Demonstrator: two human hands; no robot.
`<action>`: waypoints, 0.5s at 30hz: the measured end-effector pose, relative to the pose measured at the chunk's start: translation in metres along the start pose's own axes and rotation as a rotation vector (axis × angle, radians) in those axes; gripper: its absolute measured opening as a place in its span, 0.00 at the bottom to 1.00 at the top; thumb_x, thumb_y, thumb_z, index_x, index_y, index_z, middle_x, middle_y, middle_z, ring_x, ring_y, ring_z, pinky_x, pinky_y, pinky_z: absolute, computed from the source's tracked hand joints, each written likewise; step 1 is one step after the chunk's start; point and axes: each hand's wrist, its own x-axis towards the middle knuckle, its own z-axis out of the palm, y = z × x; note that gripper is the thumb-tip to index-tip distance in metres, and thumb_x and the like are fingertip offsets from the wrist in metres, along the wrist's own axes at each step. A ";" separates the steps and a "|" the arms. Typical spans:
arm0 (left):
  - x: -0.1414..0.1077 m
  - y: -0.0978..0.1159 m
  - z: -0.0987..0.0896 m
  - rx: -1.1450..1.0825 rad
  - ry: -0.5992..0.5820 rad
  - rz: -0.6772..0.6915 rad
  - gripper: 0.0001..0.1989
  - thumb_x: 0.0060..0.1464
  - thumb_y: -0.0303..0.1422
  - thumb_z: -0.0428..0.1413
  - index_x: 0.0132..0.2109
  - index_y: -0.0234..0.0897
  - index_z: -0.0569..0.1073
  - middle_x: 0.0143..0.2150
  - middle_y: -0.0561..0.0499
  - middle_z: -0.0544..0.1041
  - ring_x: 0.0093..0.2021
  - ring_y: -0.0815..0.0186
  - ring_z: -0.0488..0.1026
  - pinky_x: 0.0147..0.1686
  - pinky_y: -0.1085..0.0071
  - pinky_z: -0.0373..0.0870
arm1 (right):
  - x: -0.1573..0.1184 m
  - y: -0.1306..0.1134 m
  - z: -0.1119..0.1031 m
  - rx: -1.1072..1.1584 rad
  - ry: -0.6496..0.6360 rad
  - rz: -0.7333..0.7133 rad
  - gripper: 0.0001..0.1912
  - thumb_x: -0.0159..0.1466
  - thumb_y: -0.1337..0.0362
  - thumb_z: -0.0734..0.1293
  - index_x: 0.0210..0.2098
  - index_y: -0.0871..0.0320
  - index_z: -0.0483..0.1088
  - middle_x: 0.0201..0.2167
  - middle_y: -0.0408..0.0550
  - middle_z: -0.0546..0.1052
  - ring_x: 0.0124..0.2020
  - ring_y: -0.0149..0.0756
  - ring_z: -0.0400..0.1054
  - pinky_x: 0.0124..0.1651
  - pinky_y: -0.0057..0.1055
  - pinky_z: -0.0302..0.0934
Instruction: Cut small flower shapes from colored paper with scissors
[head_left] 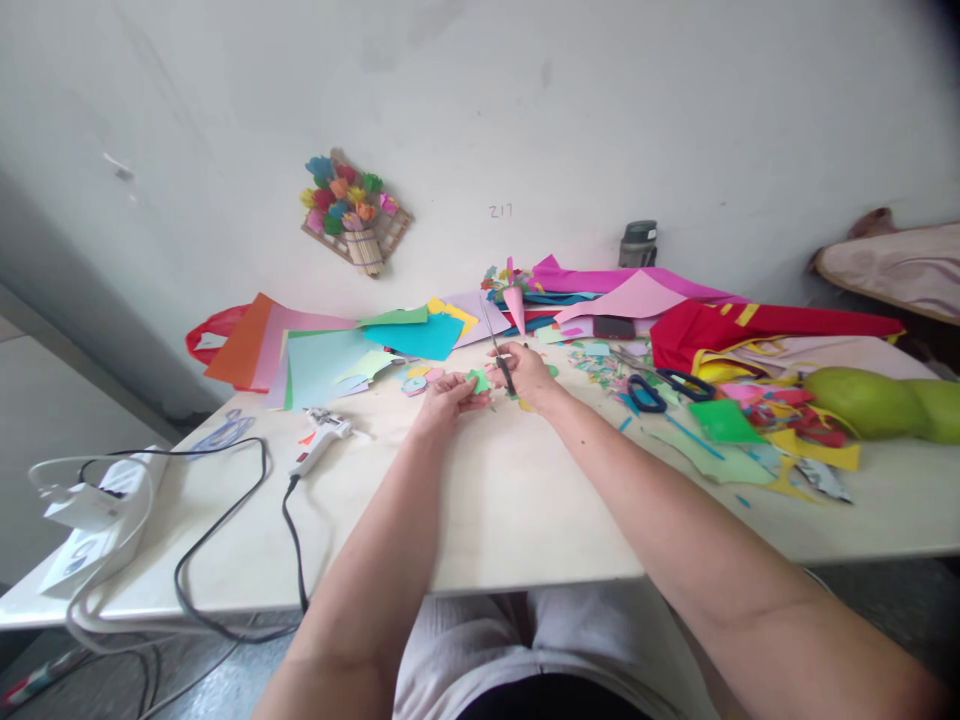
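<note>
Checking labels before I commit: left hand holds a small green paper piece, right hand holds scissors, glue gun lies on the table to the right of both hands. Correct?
One error: the glue gun lies on the table to the left of both hands, per the head view. The left hand does hold a small green paper piece, the right hand scissors.

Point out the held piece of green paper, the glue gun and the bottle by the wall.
Green paper piece (479, 380): head view, on its exposed face.
Glue gun (318, 443): head view, on its white body.
Bottle (636, 257): head view, on its side, below the lid.
</note>
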 end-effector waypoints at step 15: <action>0.007 -0.001 -0.006 -0.019 0.264 0.048 0.17 0.36 0.39 0.65 0.31 0.33 0.70 0.24 0.50 0.77 0.22 0.70 0.73 0.27 0.73 0.70 | 0.016 -0.022 -0.042 -0.026 0.388 -0.068 0.15 0.43 0.68 0.67 0.32 0.58 0.63 0.17 0.35 0.66 0.17 0.26 0.61 0.19 0.23 0.56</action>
